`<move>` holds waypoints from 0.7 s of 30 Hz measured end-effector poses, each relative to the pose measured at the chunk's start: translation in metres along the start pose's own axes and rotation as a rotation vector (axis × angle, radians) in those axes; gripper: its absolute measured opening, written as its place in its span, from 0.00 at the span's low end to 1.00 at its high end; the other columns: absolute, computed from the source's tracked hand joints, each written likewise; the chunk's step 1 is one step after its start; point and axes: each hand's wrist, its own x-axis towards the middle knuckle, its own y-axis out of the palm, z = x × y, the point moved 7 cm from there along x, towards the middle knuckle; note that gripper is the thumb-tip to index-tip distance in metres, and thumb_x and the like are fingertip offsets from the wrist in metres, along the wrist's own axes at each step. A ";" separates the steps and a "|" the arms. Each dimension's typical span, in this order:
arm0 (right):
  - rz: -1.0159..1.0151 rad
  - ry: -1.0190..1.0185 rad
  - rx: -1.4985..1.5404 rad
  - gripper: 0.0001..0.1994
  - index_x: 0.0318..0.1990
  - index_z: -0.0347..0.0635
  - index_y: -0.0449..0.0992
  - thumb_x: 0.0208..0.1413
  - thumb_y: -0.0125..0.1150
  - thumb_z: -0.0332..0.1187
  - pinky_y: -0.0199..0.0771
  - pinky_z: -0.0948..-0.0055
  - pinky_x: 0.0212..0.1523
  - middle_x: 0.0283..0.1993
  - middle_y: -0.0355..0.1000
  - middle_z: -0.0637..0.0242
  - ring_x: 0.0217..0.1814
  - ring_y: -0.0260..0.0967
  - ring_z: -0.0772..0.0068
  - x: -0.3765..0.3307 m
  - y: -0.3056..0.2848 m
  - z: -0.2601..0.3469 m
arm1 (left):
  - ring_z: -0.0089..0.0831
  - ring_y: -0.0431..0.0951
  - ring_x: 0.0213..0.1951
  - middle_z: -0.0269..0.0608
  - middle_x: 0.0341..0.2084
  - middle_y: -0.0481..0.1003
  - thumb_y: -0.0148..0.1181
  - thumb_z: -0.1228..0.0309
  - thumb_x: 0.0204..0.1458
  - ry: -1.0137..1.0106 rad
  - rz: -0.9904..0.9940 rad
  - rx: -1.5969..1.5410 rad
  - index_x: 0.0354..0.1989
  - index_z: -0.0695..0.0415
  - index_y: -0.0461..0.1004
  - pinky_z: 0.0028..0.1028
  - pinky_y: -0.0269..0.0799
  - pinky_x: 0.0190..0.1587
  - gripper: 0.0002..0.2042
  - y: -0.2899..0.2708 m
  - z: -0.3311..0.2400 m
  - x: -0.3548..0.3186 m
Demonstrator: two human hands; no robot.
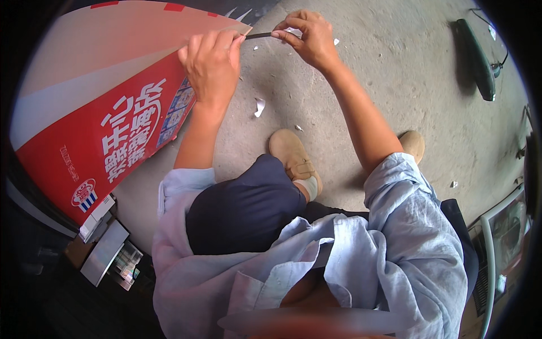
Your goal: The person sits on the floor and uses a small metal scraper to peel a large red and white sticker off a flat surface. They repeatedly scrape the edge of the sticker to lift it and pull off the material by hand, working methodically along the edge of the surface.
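A thin dark strip (pixel 259 35) runs between my two hands at the far corner of a large box-like stand with a red printed side. My left hand (pixel 212 68) is closed at that corner, thumb and fingers pinching the strip's left end close to the edge. Whether the strip is fixed to the stand there, I cannot tell. Off to the right, over the floor, my right hand (pixel 311 40) pinches the other end between thumb and fingertips. The stand's pale top (pixel 130 45) and red side panel (pixel 84 147) lie left of my left forearm.
White paper scraps (pixel 259 107) lie scattered on the concrete floor (pixel 339 135). A long dark green object (pixel 477 59) with a cord is at the far right. Toward the lower right stands a pale curved frame (pixel 490 254). Papers and boxes (pixel 107 254) sit at the lower left.
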 end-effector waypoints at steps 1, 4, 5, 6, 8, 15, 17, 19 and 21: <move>-0.037 -0.023 0.033 0.14 0.38 0.62 0.86 0.49 0.69 0.54 0.59 0.57 0.49 0.40 0.79 0.77 0.45 0.71 0.67 0.003 -0.002 0.000 | 0.32 0.74 0.38 0.27 0.30 0.78 0.67 0.61 0.52 0.041 -0.021 0.024 0.33 0.46 0.80 0.35 0.62 0.44 0.06 -0.001 -0.002 0.005; -0.100 -0.093 0.168 0.10 0.32 0.51 0.82 0.48 0.71 0.45 0.66 0.59 0.43 0.29 0.77 0.68 0.39 0.72 0.61 0.020 -0.015 0.014 | 0.30 0.74 0.39 0.23 0.31 0.78 0.68 0.60 0.51 0.112 -0.022 0.095 0.33 0.44 0.81 0.35 0.60 0.44 0.05 0.000 -0.004 0.019; -0.078 -0.062 0.166 0.11 0.32 0.50 0.82 0.48 0.71 0.45 0.67 0.59 0.43 0.29 0.77 0.67 0.39 0.73 0.60 0.026 -0.015 0.015 | 0.29 0.73 0.40 0.21 0.31 0.78 0.68 0.60 0.51 0.127 -0.012 0.112 0.33 0.43 0.81 0.36 0.59 0.44 0.05 0.002 -0.005 0.022; -0.056 -0.030 0.165 0.11 0.32 0.49 0.81 0.48 0.71 0.44 0.68 0.59 0.43 0.29 0.77 0.67 0.39 0.73 0.59 0.030 -0.015 0.016 | 0.29 0.72 0.43 0.20 0.35 0.78 0.68 0.60 0.50 0.133 -0.036 0.146 0.33 0.42 0.82 0.37 0.58 0.47 0.05 0.003 -0.006 0.025; -0.051 -0.003 0.124 0.11 0.32 0.49 0.81 0.48 0.71 0.44 0.69 0.60 0.42 0.29 0.77 0.66 0.38 0.73 0.59 0.033 -0.010 0.014 | 0.28 0.70 0.50 0.18 0.42 0.78 0.69 0.59 0.50 0.143 -0.082 0.210 0.33 0.41 0.83 0.38 0.55 0.53 0.05 0.005 -0.011 0.030; -0.102 0.093 0.080 0.10 0.30 0.49 0.82 0.47 0.72 0.43 0.68 0.59 0.43 0.28 0.77 0.67 0.36 0.74 0.60 0.049 0.011 -0.002 | 0.39 0.54 0.69 0.29 0.66 0.66 0.70 0.65 0.43 0.275 -0.269 0.234 0.23 0.48 0.75 0.46 0.49 0.61 0.08 0.008 -0.016 0.048; -0.111 0.092 0.086 0.10 0.30 0.50 0.82 0.48 0.72 0.43 0.68 0.59 0.43 0.27 0.77 0.67 0.36 0.74 0.60 0.052 0.011 -0.001 | 0.40 0.53 0.70 0.29 0.67 0.66 0.70 0.65 0.43 0.268 -0.269 0.257 0.23 0.48 0.75 0.48 0.48 0.63 0.08 0.011 -0.014 0.049; -0.144 0.072 0.060 0.10 0.29 0.49 0.81 0.48 0.71 0.43 0.67 0.58 0.43 0.26 0.77 0.67 0.36 0.74 0.60 0.051 0.008 0.001 | 0.41 0.52 0.71 0.28 0.67 0.65 0.71 0.65 0.43 0.254 -0.248 0.274 0.23 0.48 0.75 0.51 0.46 0.65 0.08 0.013 -0.013 0.048; -0.164 0.057 0.044 0.09 0.29 0.50 0.81 0.48 0.71 0.43 0.66 0.58 0.43 0.27 0.77 0.67 0.36 0.74 0.60 0.052 0.006 0.001 | 0.42 0.51 0.71 0.27 0.67 0.65 0.71 0.65 0.43 0.235 -0.207 0.283 0.23 0.48 0.75 0.54 0.43 0.67 0.08 0.015 -0.013 0.049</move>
